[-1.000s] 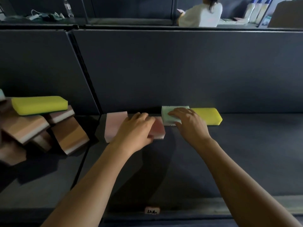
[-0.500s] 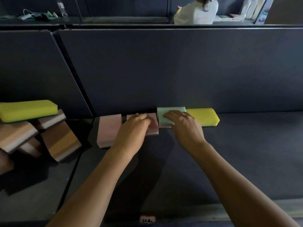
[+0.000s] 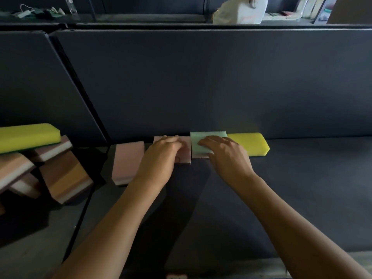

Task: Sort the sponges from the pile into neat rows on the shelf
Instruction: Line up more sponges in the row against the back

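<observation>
The pale pink rectangular foam sponge (image 3: 186,153) lies on the dark grey shelf (image 3: 302,188), close against the back panel (image 3: 201,87) and edge to edge with the mint-green foam block (image 3: 209,136). The left hand (image 3: 161,156) holds it, fingers bent over its top and thumb at the near side. The right hand (image 3: 225,154) lies flat on the green block with fairly straight fingers, pressing it steady. A yellow round-cornered sponge (image 3: 251,144) sits just beyond, touching the green one.

The step in hand seems to be seating the third piece of the row. The second pink slab (image 3: 127,162) lies skewed and apart at the left, and probably needs squaring in next. Soft foam gives, so a light push should do. The heap of brown layered scouring sponges (image 3: 64,176) sits at far left.
</observation>
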Demonstrator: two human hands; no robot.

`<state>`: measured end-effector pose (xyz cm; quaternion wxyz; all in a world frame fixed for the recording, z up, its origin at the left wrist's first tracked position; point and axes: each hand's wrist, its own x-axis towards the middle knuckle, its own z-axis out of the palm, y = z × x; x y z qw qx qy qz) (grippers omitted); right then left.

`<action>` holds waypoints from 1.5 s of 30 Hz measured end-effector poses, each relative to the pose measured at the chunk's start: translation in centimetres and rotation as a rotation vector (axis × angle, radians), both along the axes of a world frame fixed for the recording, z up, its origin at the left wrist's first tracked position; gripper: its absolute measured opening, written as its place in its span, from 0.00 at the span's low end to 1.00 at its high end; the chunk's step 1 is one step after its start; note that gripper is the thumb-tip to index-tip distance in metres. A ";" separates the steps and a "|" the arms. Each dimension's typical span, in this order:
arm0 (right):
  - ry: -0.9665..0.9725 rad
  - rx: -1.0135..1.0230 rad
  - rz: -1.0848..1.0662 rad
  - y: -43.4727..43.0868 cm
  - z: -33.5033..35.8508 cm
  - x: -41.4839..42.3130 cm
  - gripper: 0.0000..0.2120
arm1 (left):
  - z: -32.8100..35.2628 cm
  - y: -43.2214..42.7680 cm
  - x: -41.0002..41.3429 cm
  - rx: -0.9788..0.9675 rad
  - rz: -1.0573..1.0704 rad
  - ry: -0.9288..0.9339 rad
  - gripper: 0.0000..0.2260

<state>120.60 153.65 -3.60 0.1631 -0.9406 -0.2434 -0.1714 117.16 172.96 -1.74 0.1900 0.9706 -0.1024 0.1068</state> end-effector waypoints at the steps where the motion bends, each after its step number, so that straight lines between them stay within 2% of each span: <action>1: 0.002 0.006 0.004 0.0 0.0 0.0 0.23 | -0.1 0.1 0.0 -0.009 -0.007 0.008 0.19; 7: 0.016 0.002 0.007 0.0 0.0 0.0 0.22 | 0.5 0.4 0.0 0.056 0.034 -0.027 0.20; 13: -0.015 -0.018 -0.008 0.2 -0.2 0.2 0.24 | 0.7 -0.4 0.9 0.115 -0.004 0.080 0.19; 20: -0.043 -0.003 -0.011 0.2 -0.1 0.1 0.23 | -0.1 -0.2 1.5 -0.005 0.020 0.104 0.17; 36: -0.008 -0.023 -0.065 -1.0 0.4 -0.4 0.23 | 0.1 -1.9 1.4 0.197 0.007 0.098 0.23; 45: 0.008 -0.014 -0.099 -4.4 0.5 -0.1 0.24 | -0.1 -5.1 1.5 0.136 -0.045 0.063 0.21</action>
